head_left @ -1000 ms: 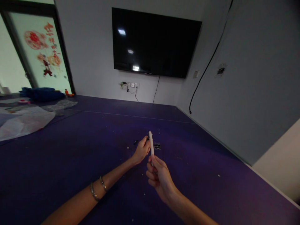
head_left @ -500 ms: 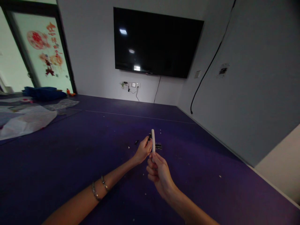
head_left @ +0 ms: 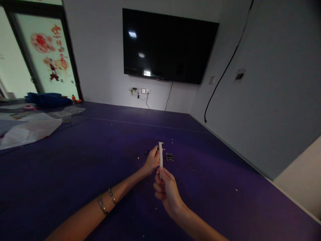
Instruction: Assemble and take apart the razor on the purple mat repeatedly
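Right-hand grip [head_left: 167, 189] pinching a white stick [head_left: 161, 156] by its near end, long axis running forward beside the left hand [head_left: 151, 163], curled round a dark handle [head_left: 157, 147].

left hand [head_left: 151, 161] curled and forward, right hand [head_left: 168, 190] nearer in a pinch, both forearms [head_left: 125, 187] angled inward

Smooth matt white stick [head_left: 161, 155], metal bracelets [head_left: 102, 204], glossy television screen [head_left: 170, 47], matt purple floor [head_left: 213, 201], crinkly plastic sheet [head_left: 69, 111].

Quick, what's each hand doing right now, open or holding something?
Left hand: closed, holding a dark object, mostly hidden.
Right hand: closed, holding a white stick by its near end.
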Demonstrator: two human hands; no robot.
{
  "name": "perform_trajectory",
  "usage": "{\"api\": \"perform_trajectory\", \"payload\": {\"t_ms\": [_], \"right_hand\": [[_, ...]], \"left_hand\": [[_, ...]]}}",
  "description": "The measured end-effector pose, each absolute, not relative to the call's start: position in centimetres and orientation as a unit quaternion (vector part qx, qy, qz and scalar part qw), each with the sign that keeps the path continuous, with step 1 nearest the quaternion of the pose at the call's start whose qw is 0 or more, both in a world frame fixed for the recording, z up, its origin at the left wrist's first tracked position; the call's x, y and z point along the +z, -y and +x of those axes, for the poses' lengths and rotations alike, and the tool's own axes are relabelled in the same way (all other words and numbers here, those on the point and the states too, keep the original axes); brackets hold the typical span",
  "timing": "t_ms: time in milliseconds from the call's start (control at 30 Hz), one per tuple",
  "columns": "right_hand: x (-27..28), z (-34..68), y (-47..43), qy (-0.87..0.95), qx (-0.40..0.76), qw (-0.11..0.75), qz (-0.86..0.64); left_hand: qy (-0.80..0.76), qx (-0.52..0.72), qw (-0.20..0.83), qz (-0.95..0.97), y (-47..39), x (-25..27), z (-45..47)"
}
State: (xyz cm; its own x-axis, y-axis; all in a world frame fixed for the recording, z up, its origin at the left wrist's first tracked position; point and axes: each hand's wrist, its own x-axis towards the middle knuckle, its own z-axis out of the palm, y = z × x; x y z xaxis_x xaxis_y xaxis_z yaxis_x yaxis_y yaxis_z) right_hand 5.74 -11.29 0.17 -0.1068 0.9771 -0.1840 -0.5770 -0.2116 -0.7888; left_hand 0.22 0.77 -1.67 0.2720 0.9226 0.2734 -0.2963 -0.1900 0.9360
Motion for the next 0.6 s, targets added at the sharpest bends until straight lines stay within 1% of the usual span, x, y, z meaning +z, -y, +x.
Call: {"api": "perform_trajectory", "payload": {"t_ms": [100,267,333,533,600], "right_hand": [[-0.1,5.8,11.7,0.282,0.696,0.539,-0.381],[1.2,6.7,10.5,0.310,0.663,0.587,-0.346],[1.1,6.9,10.1,0.309,0.659,0.591,-0.348],[0.0,6.3,10.8,0.297,0.677,0.554,-0.382],[0.2,6.3,10.9,0.302,0.675,0.561,-0.371]], "left_hand": [[-0.272,0.542,0.579,0.545,-1.2,-1.7,0.1],[-0.273,0.524,0.572,0.569,-1.1,-1.9,0.0],[-0.273,0.519,0.574,0.571,-1.0,-2.0,0.0],[-0.284,0.523,0.582,0.555,-1.2,-1.9,0.0],[-0.281,0.525,0.573,0.562,-1.2,-1.9,-0.1]]}}
